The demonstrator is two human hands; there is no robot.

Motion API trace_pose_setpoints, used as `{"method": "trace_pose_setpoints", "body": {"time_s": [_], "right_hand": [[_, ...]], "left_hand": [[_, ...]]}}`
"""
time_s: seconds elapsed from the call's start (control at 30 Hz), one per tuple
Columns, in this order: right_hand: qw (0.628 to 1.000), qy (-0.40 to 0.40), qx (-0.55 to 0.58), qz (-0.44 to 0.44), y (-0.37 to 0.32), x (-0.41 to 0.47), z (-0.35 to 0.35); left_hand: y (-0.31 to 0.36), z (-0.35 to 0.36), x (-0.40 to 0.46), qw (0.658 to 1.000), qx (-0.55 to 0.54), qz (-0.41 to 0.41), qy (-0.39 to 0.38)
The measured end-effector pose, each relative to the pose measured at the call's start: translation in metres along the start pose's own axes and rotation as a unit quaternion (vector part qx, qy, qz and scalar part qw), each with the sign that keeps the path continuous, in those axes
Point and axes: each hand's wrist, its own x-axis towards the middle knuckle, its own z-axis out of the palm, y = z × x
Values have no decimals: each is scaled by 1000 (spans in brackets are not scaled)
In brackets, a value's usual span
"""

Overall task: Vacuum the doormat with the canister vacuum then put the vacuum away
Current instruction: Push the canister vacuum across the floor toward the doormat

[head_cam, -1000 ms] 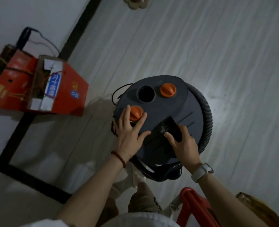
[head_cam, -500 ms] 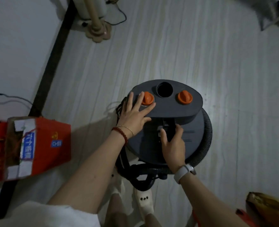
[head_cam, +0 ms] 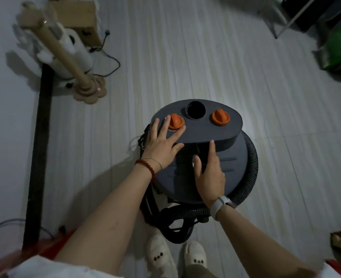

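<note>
The dark grey canister vacuum [head_cam: 231, 165] stands on the pale plank floor just ahead of my feet. Its raised top part carries two orange knobs [head_cam: 220, 117] and a round opening [head_cam: 195, 111]. A black ribbed hose [head_cam: 249, 177] is coiled round the body. My left hand [head_cam: 162, 145] lies flat on the lid with spread fingers touching the left orange knob [head_cam: 175, 121]. My right hand [head_cam: 209, 173] holds the black carry handle [head_cam: 200, 149] in the lid's middle, index finger stretched forward, thumb on the other side. No doormat is in view.
A tall cardboard-coloured post on a flower-shaped base [head_cam: 89, 91] stands far left by a white appliance [head_cam: 79, 55], a cardboard box [head_cam: 75, 15] and cables. A black floor strip [head_cam: 39, 137] runs along the wall. A red box [head_cam: 51, 245] sits near left; a green bag [head_cam: 338, 47] far right.
The view has swung away from the red boxes toward the post. The vacuum has turned so its knobs face away from me. My left hand has flattened on the lid; my right stays on the handle.
</note>
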Motion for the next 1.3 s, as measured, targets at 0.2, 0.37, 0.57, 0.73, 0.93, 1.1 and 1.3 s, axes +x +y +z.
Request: {"method": "trace_pose_setpoints", "body": {"time_s": [0.2,0.37,0.57,0.73,0.93,1.1,1.3], "right_hand": [[1000,-1,4,24,-41,86,8],[999,-22,29,19,-74,177,8],[999,-21,20,18,-113,295,7],[999,-17,15,25,-142,391,6],[1000,3,-3,23,-174,511,7],[999,7,-20,25,-197,616,3],[999,-1,-47,18,-225,735,-3]], "left_hand": [[-19,-46,81,1000,22,-2,20],[-28,-90,160,999,23,-14,34],[-43,-148,272,999,15,-8,31],[-50,-191,362,999,10,5,51],[-57,-243,472,997,18,21,79],[-59,-287,568,994,36,32,102],[-64,-340,675,993,29,33,113]]}}
